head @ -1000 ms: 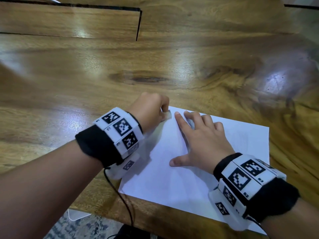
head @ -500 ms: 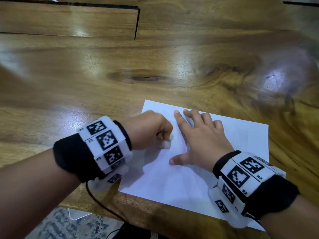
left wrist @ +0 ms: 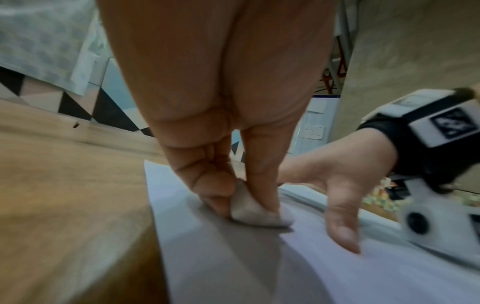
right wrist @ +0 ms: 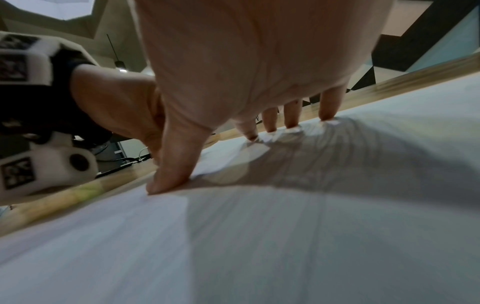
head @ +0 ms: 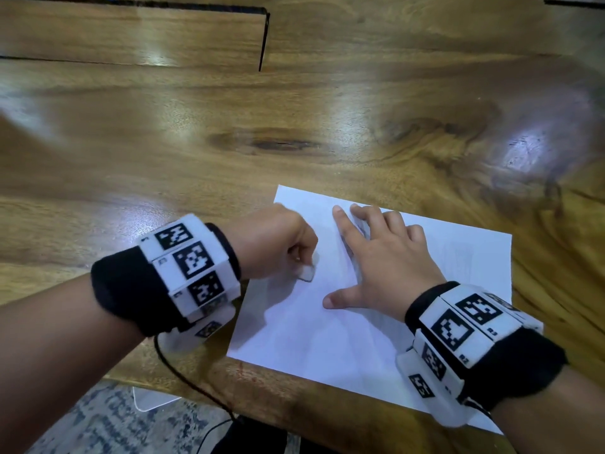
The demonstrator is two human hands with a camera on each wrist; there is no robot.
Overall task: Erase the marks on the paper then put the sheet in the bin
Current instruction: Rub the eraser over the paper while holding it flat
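A white sheet of paper (head: pixel 327 329) lies flat near the front edge of the wooden table (head: pixel 294 109). My left hand (head: pixel 278 247) pinches a small whitish eraser (head: pixel 307 273) and presses it onto the sheet's left part; the left wrist view shows the eraser (left wrist: pixel 254 209) between thumb and fingers, touching the paper (left wrist: pixel 233 267). My right hand (head: pixel 383 260) lies spread flat on the sheet, fingers straight, holding it down. In the right wrist view the fingertips (right wrist: pixel 291 121) and thumb press on the paper (right wrist: pixel 259 246). Faint pencil marks show right of my right hand. No bin is in view.
A dark slot in the tabletop (head: pixel 263 40) runs at the back left. A black cable (head: pixel 183 378) hangs from my left wrist over the table's front edge. Patterned floor (head: pixel 98 427) shows below the edge.
My left hand has drawn the eraser from the sheet's far left corner back toward me along the paper. My right hand has stayed pressed flat on the sheet.
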